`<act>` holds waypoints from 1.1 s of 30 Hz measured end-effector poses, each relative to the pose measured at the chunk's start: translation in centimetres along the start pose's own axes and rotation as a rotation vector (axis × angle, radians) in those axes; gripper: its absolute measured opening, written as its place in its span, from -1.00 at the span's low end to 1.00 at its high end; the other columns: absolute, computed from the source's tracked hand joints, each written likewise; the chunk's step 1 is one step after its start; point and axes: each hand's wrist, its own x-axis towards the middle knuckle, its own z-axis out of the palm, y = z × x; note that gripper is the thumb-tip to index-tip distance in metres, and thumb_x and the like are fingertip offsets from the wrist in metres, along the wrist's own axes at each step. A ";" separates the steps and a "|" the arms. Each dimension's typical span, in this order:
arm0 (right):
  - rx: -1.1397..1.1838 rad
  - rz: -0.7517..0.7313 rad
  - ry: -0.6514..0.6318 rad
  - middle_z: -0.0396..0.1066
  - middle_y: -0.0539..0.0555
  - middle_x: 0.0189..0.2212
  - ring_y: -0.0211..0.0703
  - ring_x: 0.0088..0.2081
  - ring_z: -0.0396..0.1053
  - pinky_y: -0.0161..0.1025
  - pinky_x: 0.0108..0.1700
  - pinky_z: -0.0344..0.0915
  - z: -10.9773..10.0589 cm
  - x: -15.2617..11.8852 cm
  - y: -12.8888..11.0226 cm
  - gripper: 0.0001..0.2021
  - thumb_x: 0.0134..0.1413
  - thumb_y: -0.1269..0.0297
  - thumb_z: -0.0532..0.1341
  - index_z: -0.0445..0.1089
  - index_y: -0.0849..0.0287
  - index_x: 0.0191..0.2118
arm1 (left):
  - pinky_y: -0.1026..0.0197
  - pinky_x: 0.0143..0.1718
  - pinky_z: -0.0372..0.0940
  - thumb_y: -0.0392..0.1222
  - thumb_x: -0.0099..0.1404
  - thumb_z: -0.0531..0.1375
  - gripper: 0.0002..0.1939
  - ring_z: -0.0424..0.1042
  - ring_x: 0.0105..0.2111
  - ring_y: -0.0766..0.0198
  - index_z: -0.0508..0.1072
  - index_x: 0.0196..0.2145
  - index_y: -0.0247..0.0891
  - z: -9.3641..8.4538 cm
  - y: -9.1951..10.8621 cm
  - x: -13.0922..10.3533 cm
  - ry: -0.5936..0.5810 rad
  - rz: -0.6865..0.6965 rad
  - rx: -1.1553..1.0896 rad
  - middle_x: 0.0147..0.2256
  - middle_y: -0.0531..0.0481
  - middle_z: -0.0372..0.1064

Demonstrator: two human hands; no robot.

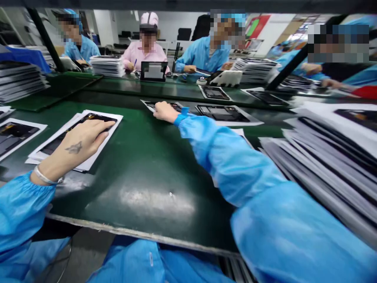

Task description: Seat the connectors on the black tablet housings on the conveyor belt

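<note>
My left hand (85,137) lies flat, fingers stretched out, over a dark device panel (53,146) that rests on white sheets (101,145). The panel looks like the inside of a tablet housing; my palm hides part of it. Farther off, my right arm reaches across the green bench, and my right hand (165,111) is closed at the near left part of another dark panel (176,106) on a white sheet. Its fingertips are mostly hidden. Just right of that hand lies a similar dark panel (222,113) on white paper.
A tall stack of panels and paper (332,157) stands close at my right. More panels (17,133) and a stack (20,80) are at the left. The green bench (141,169) ends at a worn front edge. Several co-workers sit across, beyond dark slanted posts (290,67).
</note>
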 end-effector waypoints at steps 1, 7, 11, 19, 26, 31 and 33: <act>-0.009 -0.032 0.003 0.41 0.15 0.03 -0.06 -0.02 0.43 0.01 0.02 0.42 -0.3 -2.0 0.8 -0.66 0.29 0.13 0.23 0.37 0.22 0.07 | -0.05 0.17 0.27 -0.04 0.48 -0.07 -0.52 0.40 0.10 -0.03 0.38 0.21 -0.22 0.2 0.8 -0.4 -0.008 0.047 -0.008 0.11 -0.17 0.41; 0.017 -0.407 0.004 0.40 0.21 -0.21 -0.08 -0.21 0.31 -0.18 -0.14 0.25 1.5 -19.9 1.7 -0.86 0.32 0.42 0.04 0.34 0.23 -0.22 | -0.05 0.10 0.30 -0.22 0.49 -0.01 -0.63 0.40 0.11 0.00 0.40 0.16 -0.20 -0.2 6.1 -3.7 0.059 0.280 -0.090 0.04 -0.15 0.45; 0.021 -0.644 0.077 0.29 0.09 -0.40 -0.10 -0.37 0.20 -0.20 -0.31 0.16 3.5 -30.4 0.5 -0.79 0.34 0.48 -0.03 0.27 0.16 -0.31 | 0.10 -0.12 0.35 -0.34 0.48 -0.02 -0.71 0.47 -0.08 0.10 0.45 -0.01 -0.28 -0.1 9.0 -6.1 -0.022 0.384 -0.167 -0.05 -0.13 0.48; 0.048 -0.640 0.090 0.27 0.08 -0.45 -0.12 -0.42 0.17 -0.17 -0.35 0.11 4.8 -35.0 0.7 -0.72 0.31 0.58 -0.07 0.31 0.19 -0.31 | 0.25 -0.25 0.28 -0.23 0.52 0.01 -0.81 0.38 -0.24 0.27 0.42 -0.11 -0.25 2.3 12.4 -8.8 -0.282 0.358 -0.523 -0.15 -0.07 0.36; 0.174 -0.603 0.017 0.34 0.07 -0.40 -0.13 -0.40 0.24 -0.18 -0.36 0.17 3.5 -35.3 0.7 -0.82 0.38 0.43 -0.01 0.29 0.14 -0.23 | 0.24 -0.34 0.19 -0.32 0.47 0.02 -0.87 0.27 -0.34 0.25 0.34 -0.23 -0.25 1.9 13.9 -6.2 -0.458 0.441 -0.511 -0.24 -0.04 0.25; 0.499 -0.454 0.169 0.42 0.10 -0.30 -0.11 -0.28 0.34 -0.18 -0.25 0.32 3.4 -34.9 -2.5 -0.94 0.36 0.39 0.10 0.30 0.12 -0.15 | 0.19 -0.26 0.22 -0.52 0.32 -0.04 -0.75 0.28 -0.26 0.16 0.29 -0.21 -0.23 1.8 14.3 -6.0 -0.509 0.544 -0.429 -0.18 -0.09 0.28; 0.604 -0.383 0.229 0.43 0.08 -0.29 -0.14 -0.26 0.35 -0.20 -0.21 0.33 4.4 -34.2 -4.2 -0.90 0.33 0.46 0.13 0.32 0.13 -0.14 | 0.18 -0.23 0.24 -0.46 0.41 -0.07 -0.79 0.29 -0.26 0.16 0.28 -0.22 -0.24 2.0 14.6 -6.5 -0.482 0.528 -0.379 -0.21 -0.10 0.29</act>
